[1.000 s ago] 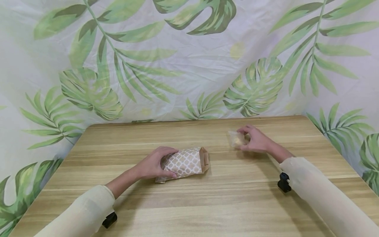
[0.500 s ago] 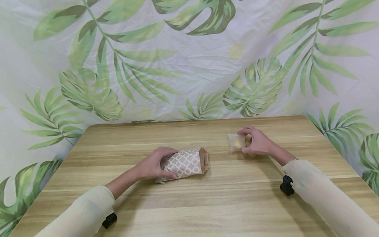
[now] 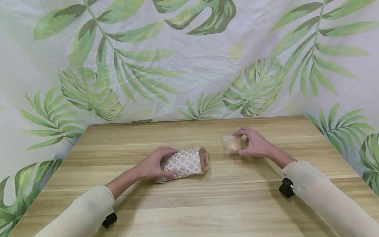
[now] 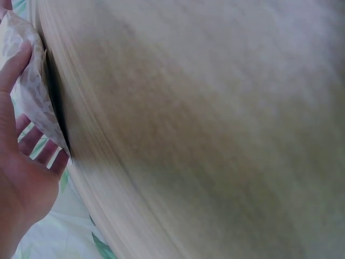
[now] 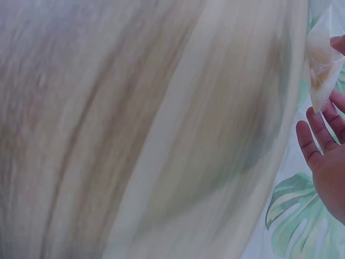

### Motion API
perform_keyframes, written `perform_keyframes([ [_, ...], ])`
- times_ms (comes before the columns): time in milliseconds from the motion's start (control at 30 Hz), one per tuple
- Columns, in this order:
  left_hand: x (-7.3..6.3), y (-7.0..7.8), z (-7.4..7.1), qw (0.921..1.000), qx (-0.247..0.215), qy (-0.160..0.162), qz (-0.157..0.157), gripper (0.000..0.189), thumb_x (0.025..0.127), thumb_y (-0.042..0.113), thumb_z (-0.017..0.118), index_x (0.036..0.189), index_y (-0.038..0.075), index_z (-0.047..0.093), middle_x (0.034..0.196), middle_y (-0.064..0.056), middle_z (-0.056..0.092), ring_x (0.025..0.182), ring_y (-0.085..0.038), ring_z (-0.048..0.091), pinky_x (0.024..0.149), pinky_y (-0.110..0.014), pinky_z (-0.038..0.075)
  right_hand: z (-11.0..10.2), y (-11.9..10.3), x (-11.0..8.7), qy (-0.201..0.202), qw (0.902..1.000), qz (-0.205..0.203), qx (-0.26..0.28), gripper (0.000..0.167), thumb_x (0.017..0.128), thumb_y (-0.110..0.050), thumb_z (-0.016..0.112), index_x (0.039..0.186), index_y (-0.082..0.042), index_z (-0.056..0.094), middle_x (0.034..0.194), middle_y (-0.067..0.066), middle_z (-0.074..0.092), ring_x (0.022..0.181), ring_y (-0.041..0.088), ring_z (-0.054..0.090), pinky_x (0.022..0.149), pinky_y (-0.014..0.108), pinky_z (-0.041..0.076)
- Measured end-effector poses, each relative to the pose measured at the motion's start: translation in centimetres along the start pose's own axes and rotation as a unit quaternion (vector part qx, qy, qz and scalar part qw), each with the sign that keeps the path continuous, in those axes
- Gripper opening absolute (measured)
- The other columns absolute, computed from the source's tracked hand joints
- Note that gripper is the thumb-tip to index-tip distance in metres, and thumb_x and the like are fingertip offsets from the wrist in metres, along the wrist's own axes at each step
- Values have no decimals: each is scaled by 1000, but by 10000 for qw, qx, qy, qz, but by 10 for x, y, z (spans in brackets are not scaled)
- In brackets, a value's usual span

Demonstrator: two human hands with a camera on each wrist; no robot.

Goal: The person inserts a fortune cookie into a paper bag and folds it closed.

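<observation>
R hand and the clear pkt it holds have shifted a bit left since approx 0.5 s ago, nearer the paper bag; L hand & bag stay put.

R grip: pkt pinched by one side, thumb on the near edge, fingertips on the far edge, w/ a gap btwn palm & pkt. Pkt is small, see-through, w/ yellowish contents; it's right of the bag, toward the back of the table, apart from the bag. Can't tell if it touches the tabletop. R wrist view has it btwn thumb & fingers too, only partly in frame.

L grip: holds the bag's left end, thumb on near side, fingers over far side. Bag is brown w/ white lattice print, lying on its side on the table, mouth facing right, i.e. toward the pkt's side.

Both arms in cream sleeves, w/ a black device under each wrist. Bkgd: pale cloth w/ green leaf print, behind the wood-grain table.
</observation>
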State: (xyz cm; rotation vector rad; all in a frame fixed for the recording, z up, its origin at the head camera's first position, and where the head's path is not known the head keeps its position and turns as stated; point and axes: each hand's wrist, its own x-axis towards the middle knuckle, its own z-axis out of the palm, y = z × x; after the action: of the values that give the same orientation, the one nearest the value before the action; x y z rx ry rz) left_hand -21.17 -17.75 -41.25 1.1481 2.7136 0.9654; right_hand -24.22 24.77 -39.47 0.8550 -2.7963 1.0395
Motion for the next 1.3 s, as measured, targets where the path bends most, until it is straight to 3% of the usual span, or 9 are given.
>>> perform_keyframes([
  [433, -2, 2, 1, 9993, -281, 74, -251, 82, 70, 36, 96, 135, 0, 61, 137, -16, 63, 130, -38, 55, 111, -58, 42, 5, -14, 0, -91, 9993, -339, 89, 60, 71, -12, 81, 126, 7, 66, 118, 16, 65, 108, 31, 59, 79, 43, 56],
  [700, -2, 2, 0, 9993, -349, 123, 103, 82, 70, 31, 95, 138, 1, 62, 138, -14, 64, 130, -37, 55, 111, -60, 41, 11, -23, -1, -232, 9980, -551, 200, 60, 70, -9, 84, 125, 8, 65, 120, 17, 65, 108, 32, 60, 78, 43, 56],
  [833, -2, 2, 1, 9992, -359, 119, 129, 82, 71, 31, 95, 139, 2, 62, 138, -13, 65, 131, -37, 55, 111, -60, 40, 14, -29, -2, -292, 9975, -593, 264, 61, 70, -8, 83, 126, 8, 66, 121, 17, 64, 110, 32, 60, 79, 43, 56],
  [1300, -2, 2, 2, 9957, -868, 146, -284, 72, 77, 28, 93, 136, 1, 62, 137, -13, 64, 131, -36, 55, 113, -57, 40, 22, -46, -4, -416, 9949, -843, 364, 61, 68, -8, 83, 125, 4, 67, 123, 16, 64, 109, 30, 60, 79, 38, 56],
])
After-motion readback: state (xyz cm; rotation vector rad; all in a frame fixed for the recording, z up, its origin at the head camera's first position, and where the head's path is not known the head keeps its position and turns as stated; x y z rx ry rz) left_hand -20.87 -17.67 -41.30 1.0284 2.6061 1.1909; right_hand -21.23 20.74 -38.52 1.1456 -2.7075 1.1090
